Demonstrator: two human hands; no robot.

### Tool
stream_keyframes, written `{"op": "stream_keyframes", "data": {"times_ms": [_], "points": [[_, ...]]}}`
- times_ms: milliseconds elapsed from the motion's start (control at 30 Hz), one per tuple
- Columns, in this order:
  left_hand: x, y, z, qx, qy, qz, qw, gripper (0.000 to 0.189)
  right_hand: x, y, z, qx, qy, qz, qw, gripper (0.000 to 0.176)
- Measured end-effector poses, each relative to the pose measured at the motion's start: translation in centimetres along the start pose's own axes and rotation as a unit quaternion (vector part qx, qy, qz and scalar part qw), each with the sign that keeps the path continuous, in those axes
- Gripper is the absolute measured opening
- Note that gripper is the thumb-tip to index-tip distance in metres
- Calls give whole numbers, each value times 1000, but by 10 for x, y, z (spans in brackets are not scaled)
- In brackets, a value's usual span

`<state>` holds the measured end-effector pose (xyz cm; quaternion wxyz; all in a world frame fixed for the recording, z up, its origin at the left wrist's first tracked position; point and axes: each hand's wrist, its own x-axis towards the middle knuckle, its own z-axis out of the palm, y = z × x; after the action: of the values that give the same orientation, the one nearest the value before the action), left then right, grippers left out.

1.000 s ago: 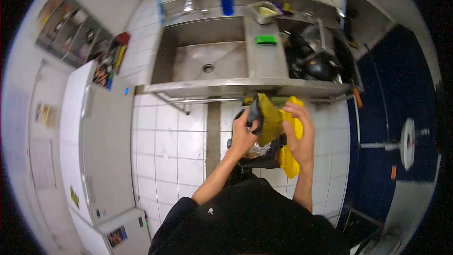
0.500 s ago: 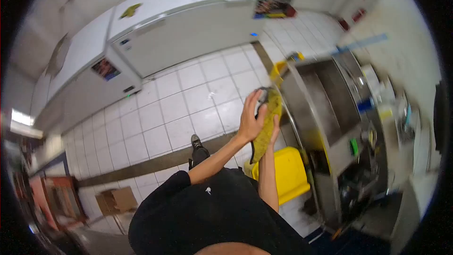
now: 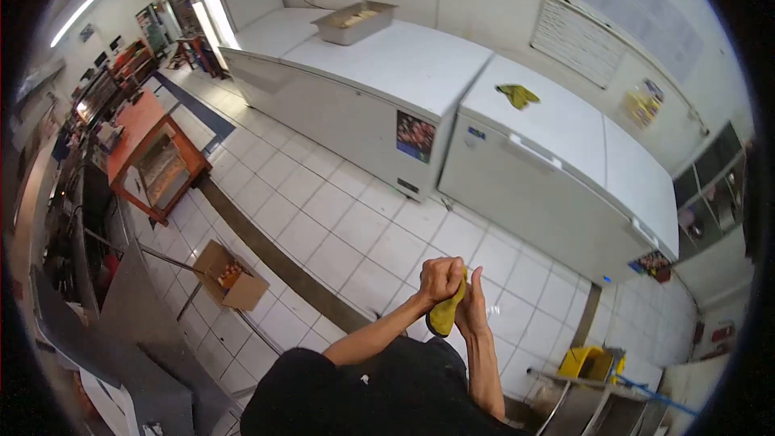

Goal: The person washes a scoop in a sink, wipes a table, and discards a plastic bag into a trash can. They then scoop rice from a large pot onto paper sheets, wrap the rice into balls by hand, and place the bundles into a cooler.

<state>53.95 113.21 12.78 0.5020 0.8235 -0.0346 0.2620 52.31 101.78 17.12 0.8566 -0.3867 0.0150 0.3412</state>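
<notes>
A yellow cloth (image 3: 443, 319) with a dark edge is bunched between my two hands, in front of my chest above the tiled floor. My left hand (image 3: 441, 278) is a fist closed round its upper part, and the lower end hangs out below. Against the cloth's other side is my right hand (image 3: 475, 311), palm inward with the thumb pointing up; its fingers are mostly hidden behind the cloth. Whether anything is wrapped inside the cloth cannot be seen.
White chest freezers (image 3: 517, 153) line the wall, bearing another yellow cloth (image 3: 517, 96) and a metal pan (image 3: 355, 24). An open cardboard box (image 3: 246, 289) and an orange cabinet (image 3: 129, 141) stand at left. At lower right are a yellow bucket (image 3: 577, 362) and metal fixture (image 3: 577, 408).
My view has swung left, toward the freezers and the room's far end. The cloth, spread longer before with something grey at its far end, is now bunched up between my hands.
</notes>
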Motion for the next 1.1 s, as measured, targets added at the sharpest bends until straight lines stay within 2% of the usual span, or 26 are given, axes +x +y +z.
{"op": "stream_keyframes", "data": {"times_ms": [100,133,200,233,267,300,333,367,400,467,500,533,567,633,667,733,767,800,833,867,900,933,1000,1033,1067,1100], "points": [[47,-53,-27,-31,89,-85,992,47,76,-3,18,-37,-78,90,992,78],[67,-67,-38,-23,99,-84,991,47,101,-3,24,-39,-101,109,988,81],[102,-94,-59,-109,135,-203,964,52,144,-8,42,-111,-102,121,981,92],[116,-109,-60,-21,219,-148,964,55,170,-6,38,-107,-111,127,980,92],[133,-132,-71,-11,224,-151,963,55,197,-5,28,-130,-150,112,974,91],[151,-161,-87,-381,147,-233,883,50,225,-5,30,-153,-192,97,965,89],[170,-194,-100,-696,51,-267,664,46,253,-8,36,-155,-207,106,960,89],[181,-241,-105,-826,-5,-195,529,47,273,-20,44,-77,-224,118,964,86],[196,-259,-116,-825,9,-173,537,47,306,-36,56,-3,-245,126,961,83],[207,-287,-152,-697,241,-291,610,51,368,-34,85,24,-282,137,949,79],[232,-266,-176,-713,238,-308,584,49,409,-22,99,-27,-268,110,957,79],[247,-285,-186,-709,269,-283,587,49,449,-6,115,-83,-257,89,959,79],[259,-309,-182,-644,348,-285,618,48,483,21,137,-74,-263,76,959,71],[272,-350,-185,-495,515,-301,632,47,518,45,188,-115,-272,149,944,66],[276,-367,-207,-485,559,-279,612,47,538,59,208,-122,-280,182,935,63],[275,-400,-263,-483,488,-221,692,47,568,84,254,-153,-318,223,909,59],[266,-460,-271,-337,547,-287,711,46,588,98,274,-177,-323,233,900,55],[256,-486,-283,-329,566,-281,702,46,615,111,289,-111,-353,299,880,55],[251,-508,-300,37,525,-254,811,45,642,125,299,-116,-361,328,865,54],[251,-528,-331,400,405,-195,799,44,670,140,312,-120,-371,351,851,54],[275,-486,-366,138,447,-205,860,41,690,141,329,-154,-410,339,832,56],[294,-471,-393,139,450,-205,858,41,723,140,334,-156,-413,341,830,56],[325,-464,-460,-14,408,-411,815,41,784,143,363,-411,-410,287,762,67],[314,-551,-464,-207,505,-318,776,38,812,142,374,-416,-403,284,764,67],[342,-568,-491,-207,498,-315,781,38,838,148,391,-446,-362,208,792,65],[372,-577,-515,-284,518,-240,770,36,858,154,404,-470,-312,138,814,64]]}}
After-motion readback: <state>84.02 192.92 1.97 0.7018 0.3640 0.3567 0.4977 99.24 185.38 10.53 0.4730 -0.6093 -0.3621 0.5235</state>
